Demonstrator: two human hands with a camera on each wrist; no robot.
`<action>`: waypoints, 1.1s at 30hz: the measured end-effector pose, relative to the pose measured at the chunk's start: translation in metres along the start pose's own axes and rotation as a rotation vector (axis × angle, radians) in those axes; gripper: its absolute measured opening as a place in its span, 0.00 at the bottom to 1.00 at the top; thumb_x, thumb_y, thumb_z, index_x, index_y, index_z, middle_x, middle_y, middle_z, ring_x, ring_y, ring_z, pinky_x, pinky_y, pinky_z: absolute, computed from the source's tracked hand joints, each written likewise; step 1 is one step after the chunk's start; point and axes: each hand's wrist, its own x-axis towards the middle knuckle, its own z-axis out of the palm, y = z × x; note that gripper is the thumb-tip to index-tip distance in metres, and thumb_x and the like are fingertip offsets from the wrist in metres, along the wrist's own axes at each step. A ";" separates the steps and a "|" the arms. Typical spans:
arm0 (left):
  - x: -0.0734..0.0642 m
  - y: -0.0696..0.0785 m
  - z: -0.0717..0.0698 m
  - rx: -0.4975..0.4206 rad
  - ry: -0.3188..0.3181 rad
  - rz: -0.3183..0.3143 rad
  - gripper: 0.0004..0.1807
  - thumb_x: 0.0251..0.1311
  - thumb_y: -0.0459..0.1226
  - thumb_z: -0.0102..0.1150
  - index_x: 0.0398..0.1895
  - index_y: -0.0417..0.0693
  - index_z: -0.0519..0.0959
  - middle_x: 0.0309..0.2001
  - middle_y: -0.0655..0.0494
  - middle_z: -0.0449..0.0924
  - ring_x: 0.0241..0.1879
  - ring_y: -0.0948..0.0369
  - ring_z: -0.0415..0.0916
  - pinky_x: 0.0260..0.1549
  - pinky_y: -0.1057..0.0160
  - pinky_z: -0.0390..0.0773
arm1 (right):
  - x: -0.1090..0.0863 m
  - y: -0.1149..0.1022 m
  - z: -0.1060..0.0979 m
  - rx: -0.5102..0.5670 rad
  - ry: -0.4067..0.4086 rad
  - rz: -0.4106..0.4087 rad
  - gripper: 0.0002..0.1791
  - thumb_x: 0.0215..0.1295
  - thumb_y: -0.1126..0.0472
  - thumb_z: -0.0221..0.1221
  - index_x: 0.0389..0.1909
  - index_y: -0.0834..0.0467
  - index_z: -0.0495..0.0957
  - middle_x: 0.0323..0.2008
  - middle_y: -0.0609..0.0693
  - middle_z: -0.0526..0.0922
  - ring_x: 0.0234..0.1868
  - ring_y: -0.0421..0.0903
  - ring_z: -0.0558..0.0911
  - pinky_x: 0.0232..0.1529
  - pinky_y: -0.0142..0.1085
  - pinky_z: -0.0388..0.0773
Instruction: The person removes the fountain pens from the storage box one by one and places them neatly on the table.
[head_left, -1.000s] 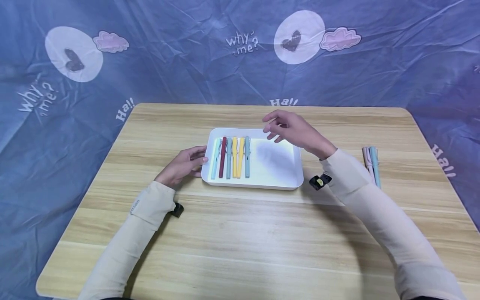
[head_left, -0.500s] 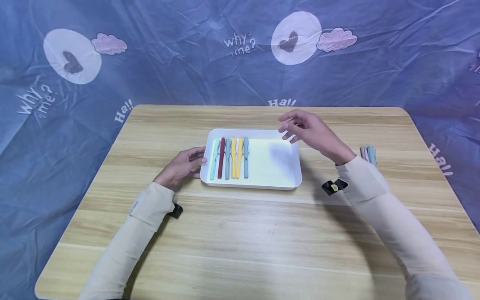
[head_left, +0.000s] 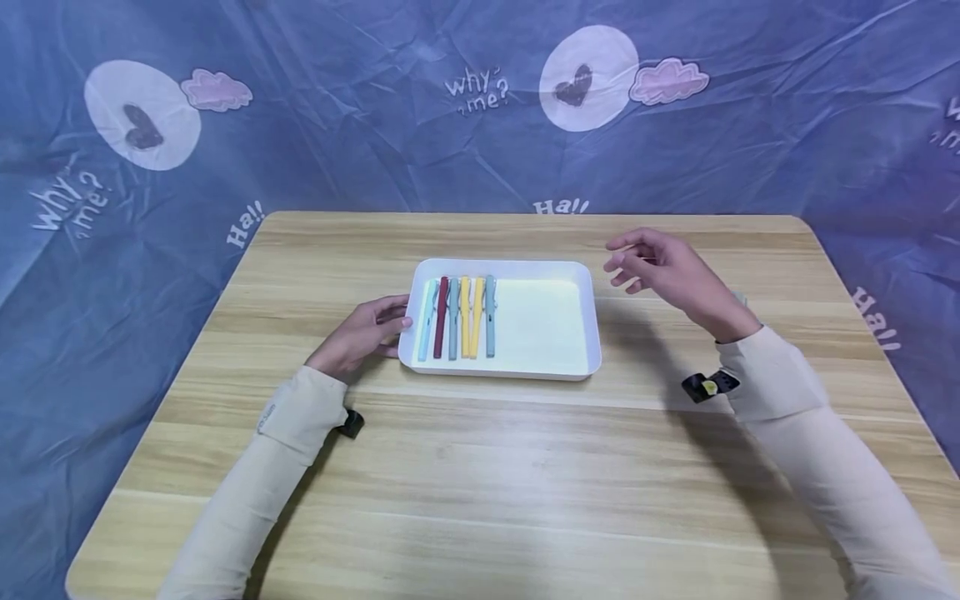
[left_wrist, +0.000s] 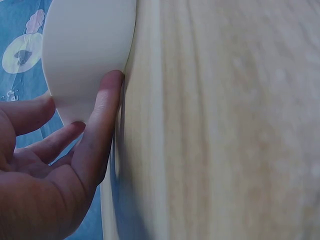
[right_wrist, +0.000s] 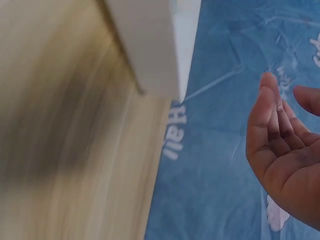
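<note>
Right hand (head_left: 673, 271), released and loosely bent, has withdrawn beyond the right edge of the white tray (head_left: 543, 325), unblocking that side, while six pens (head_left: 465, 317) lie in a row toward the tray's left edge, which my left hand (head_left: 360, 335) holds.

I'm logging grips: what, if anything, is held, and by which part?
The left hand holds the white tray by its left end; the right hand holds nothing.
</note>
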 end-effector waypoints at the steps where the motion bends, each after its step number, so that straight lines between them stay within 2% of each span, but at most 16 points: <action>1: 0.000 0.000 0.000 -0.003 0.001 -0.003 0.29 0.68 0.35 0.51 0.71 0.46 0.58 0.64 0.43 0.62 0.56 0.46 0.69 0.42 0.53 0.83 | -0.002 0.003 -0.003 -0.008 0.003 0.008 0.20 0.72 0.53 0.51 0.58 0.60 0.69 0.46 0.55 0.80 0.44 0.48 0.81 0.40 0.39 0.83; 7: 0.000 0.000 0.000 -0.013 -0.009 0.005 0.29 0.68 0.35 0.51 0.71 0.46 0.59 0.63 0.43 0.63 0.56 0.46 0.69 0.42 0.52 0.83 | -0.014 0.020 -0.021 -0.042 0.032 0.040 0.21 0.72 0.53 0.49 0.57 0.62 0.68 0.44 0.53 0.81 0.43 0.47 0.81 0.39 0.36 0.83; 11: 0.001 0.000 -0.001 -0.012 -0.008 0.007 0.29 0.68 0.34 0.51 0.71 0.45 0.59 0.62 0.43 0.63 0.55 0.46 0.70 0.42 0.52 0.83 | -0.022 0.032 -0.032 -0.081 0.036 0.083 0.23 0.72 0.49 0.49 0.56 0.62 0.68 0.45 0.53 0.80 0.43 0.46 0.81 0.40 0.36 0.83; 18: 0.001 -0.001 -0.001 -0.024 -0.007 -0.003 0.29 0.68 0.34 0.51 0.71 0.45 0.59 0.62 0.42 0.63 0.55 0.46 0.70 0.43 0.53 0.83 | -0.036 0.049 -0.052 -0.175 0.040 0.162 0.26 0.71 0.45 0.47 0.58 0.61 0.67 0.48 0.57 0.79 0.43 0.43 0.81 0.40 0.38 0.82; 27: 0.000 0.000 -0.002 0.006 -0.009 0.011 0.30 0.68 0.35 0.51 0.72 0.44 0.57 0.64 0.41 0.62 0.56 0.46 0.69 0.42 0.53 0.83 | -0.051 0.064 -0.072 -0.297 0.070 0.234 0.28 0.73 0.46 0.44 0.57 0.66 0.66 0.43 0.61 0.80 0.38 0.48 0.80 0.35 0.39 0.82; 33: 0.002 0.001 -0.001 0.013 0.007 -0.012 0.29 0.68 0.34 0.51 0.71 0.45 0.59 0.63 0.43 0.63 0.56 0.47 0.69 0.42 0.54 0.83 | -0.058 0.075 -0.079 -0.332 0.066 0.274 0.28 0.73 0.47 0.45 0.55 0.69 0.67 0.39 0.59 0.81 0.34 0.46 0.81 0.32 0.38 0.81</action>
